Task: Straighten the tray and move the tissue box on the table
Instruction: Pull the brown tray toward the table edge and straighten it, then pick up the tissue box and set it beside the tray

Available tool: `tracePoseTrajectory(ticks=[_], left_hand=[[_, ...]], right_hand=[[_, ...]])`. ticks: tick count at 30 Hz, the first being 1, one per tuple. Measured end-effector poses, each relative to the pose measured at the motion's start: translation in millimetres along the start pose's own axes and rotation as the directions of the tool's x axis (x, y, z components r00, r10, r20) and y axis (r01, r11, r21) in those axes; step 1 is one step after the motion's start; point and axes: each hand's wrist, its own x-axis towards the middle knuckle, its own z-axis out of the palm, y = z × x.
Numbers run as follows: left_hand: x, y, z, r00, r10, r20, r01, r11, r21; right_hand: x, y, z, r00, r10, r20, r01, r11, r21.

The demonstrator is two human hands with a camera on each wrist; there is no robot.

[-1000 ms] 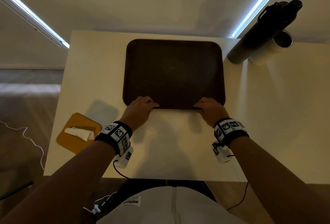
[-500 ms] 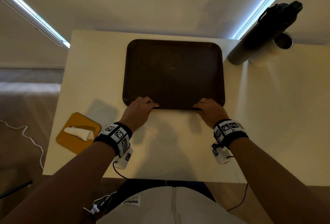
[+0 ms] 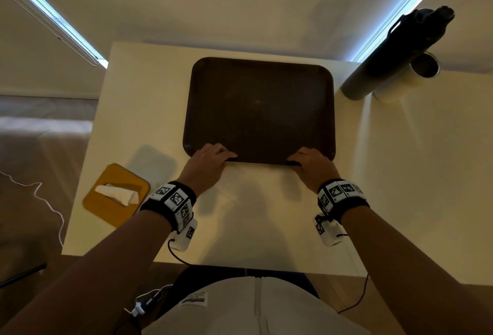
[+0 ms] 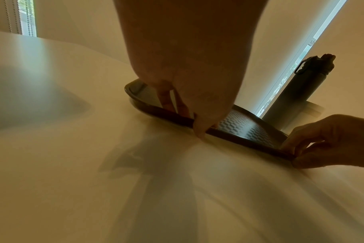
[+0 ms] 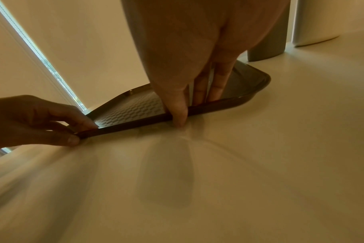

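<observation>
A dark brown tray [image 3: 260, 110] lies flat in the middle of the pale table, its sides roughly square to the table edges. My left hand [image 3: 210, 159] pinches its near rim at the left, fingers on top and thumb below. My right hand [image 3: 309, 162] pinches the same rim at the right. The wrist views show both pinches on the tray rim [image 4: 229, 134] [image 5: 135, 122]. A yellow tissue box [image 3: 116, 197] with a white tissue sticking out sits at the table's near left corner, left of my left wrist.
A tall dark bottle [image 3: 394, 54] and a white cup [image 3: 408, 78] stand at the table's far right, close to the tray's far right corner. A white cable [image 3: 48, 201] trails on the floor to the left. The table's near edge [image 3: 240, 268] is close to my body.
The tray and both hands have stayed almost still; only a very slight shift of the view shows.
</observation>
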Motion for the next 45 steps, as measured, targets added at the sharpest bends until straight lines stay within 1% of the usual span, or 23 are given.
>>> tracePoseTrajectory(ticks=[2,3,6,9,13,16,17,19,21,24,26,28,31,34,36,39,41,45], left_hand=[[-5,3,-6,1.0,0.004,0.001,-0.004,1.0,0.006],[-9,5,-11,1.0,0.008,-0.021,-0.007,1.0,0.005],[-32,10,-32,0.987,-0.007,-0.16,0.003,1.0,-0.026],[-73,7,-55,0.951,-0.076,-0.299,0.065,0.997,-0.048],[-141,-17,-82,0.886,-0.199,-0.418,0.176,0.98,-0.094],[-191,-54,-89,0.834,-0.354,-0.424,0.289,0.934,-0.211],[-205,-69,-89,0.821,-0.4,-0.408,0.319,0.913,-0.253],[-229,-98,-83,0.813,-0.442,-0.38,0.344,0.89,-0.299],[-244,-124,-76,0.828,-0.462,-0.319,0.357,0.872,-0.336],[-254,-155,-66,0.868,-0.474,-0.146,0.38,0.825,-0.418],[-254,-168,-63,0.894,-0.444,-0.058,0.37,0.805,-0.465],[-251,-175,-63,0.915,-0.403,-0.014,0.342,0.794,-0.503],[-247,-181,-62,0.939,-0.344,0.01,0.293,0.785,-0.545],[-245,-186,-62,0.962,-0.272,0.03,0.244,0.806,-0.539],[-243,-189,-63,0.968,-0.249,0.036,0.228,0.807,-0.544],[-242,-191,-67,0.968,-0.248,0.038,0.226,0.796,-0.562],[-240,-192,-69,0.968,-0.249,0.042,0.23,0.799,-0.556],[-223,-197,-81,0.975,-0.224,-0.003,0.187,0.821,-0.539]], right_hand=[[1,-1,-2,1.0,-0.004,0.017,0.004,1.0,-0.009],[1,-2,-4,1.0,-0.021,0.009,0.021,1.0,-0.016],[5,-15,-7,0.991,-0.126,-0.048,0.126,0.992,0.002],[11,-48,-8,0.958,-0.28,-0.06,0.282,0.958,0.041],[15,-117,-3,0.908,-0.419,0.025,0.406,0.891,0.202],[17,-174,8,0.858,-0.508,0.074,0.452,0.816,0.36],[18,-191,13,0.849,-0.522,0.084,0.455,0.802,0.387],[19,-225,24,0.846,-0.526,0.087,0.453,0.796,0.401],[22,-253,38,0.864,-0.493,0.099,0.416,0.812,0.41],[23,-284,60,0.899,-0.417,0.135,0.322,0.838,0.44],[23,-297,72,0.924,-0.347,0.158,0.242,0.853,0.462],[21,-306,83,0.947,-0.266,0.18,0.156,0.872,0.464],[18,-313,94,0.964,-0.177,0.198,0.071,0.89,0.45],[15,-317,97,0.97,-0.13,0.208,0.02,0.887,0.462],[15,-318,97,0.97,-0.108,0.216,-0.006,0.883,0.47],[15,-319,95,0.969,-0.1,0.228,-0.02,0.881,0.472],[16,-322,92,0.972,-0.102,0.214,-0.013,0.878,0.479],[30,-323,75,0.978,-0.109,0.179,0.011,0.88,0.474]])
